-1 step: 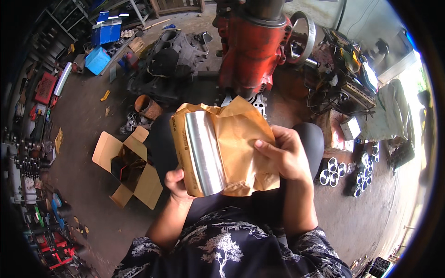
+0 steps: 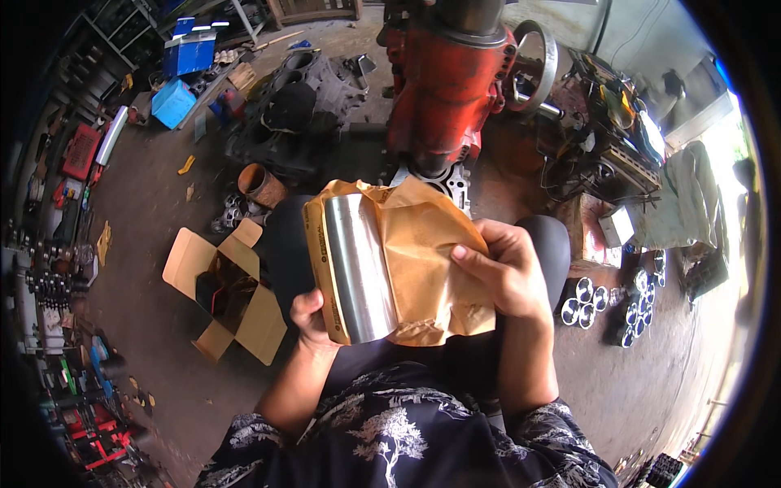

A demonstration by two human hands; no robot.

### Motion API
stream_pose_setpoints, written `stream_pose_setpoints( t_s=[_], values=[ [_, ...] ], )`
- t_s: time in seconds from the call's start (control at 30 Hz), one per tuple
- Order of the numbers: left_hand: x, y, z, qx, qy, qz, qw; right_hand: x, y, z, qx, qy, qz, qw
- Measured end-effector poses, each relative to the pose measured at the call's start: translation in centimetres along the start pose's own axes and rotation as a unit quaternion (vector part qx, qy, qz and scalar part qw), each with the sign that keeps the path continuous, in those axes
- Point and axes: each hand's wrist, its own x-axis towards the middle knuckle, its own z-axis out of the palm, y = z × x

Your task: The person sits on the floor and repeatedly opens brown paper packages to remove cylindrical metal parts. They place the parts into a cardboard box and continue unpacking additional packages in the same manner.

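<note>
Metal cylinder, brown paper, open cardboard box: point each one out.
Metal cylinder (image 2: 360,268), head view: middle of its shiny curved side.
Brown paper (image 2: 425,264), head view: creased part spread toward the right.
Open cardboard box (image 2: 260,332), head view: its lower right flap.

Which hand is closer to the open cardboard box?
Left. The left hand is just right of the open cardboard box; the right hand is farther right, gripping the brown paper.

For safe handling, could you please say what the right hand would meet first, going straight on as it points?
Beyond the brown paper it holds, the right hand would likely meet the metal cylinder.
</note>
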Motion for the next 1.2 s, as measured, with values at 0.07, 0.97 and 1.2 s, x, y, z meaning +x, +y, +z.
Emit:
stream_pose_setpoints(
  t_s=[0.07,0.97,1.2],
  values=[
    [0.0,-0.4,-0.5,0.028,0.017,-0.011,0.999,-0.6,-0.6,-0.1,0.037,-0.026,-0.037,0.998],
    [-7.8,1.1,-1.3,0.164,0.049,-0.054,0.984,-4.7,-2.9,-2.4,0.068,0.068,-0.062,0.993],
    [-11.1,2.7,-0.2,0.139,0.128,0.008,0.982,-4.9,-3.0,-2.2,0.087,0.078,-0.101,0.988]
  ],
)
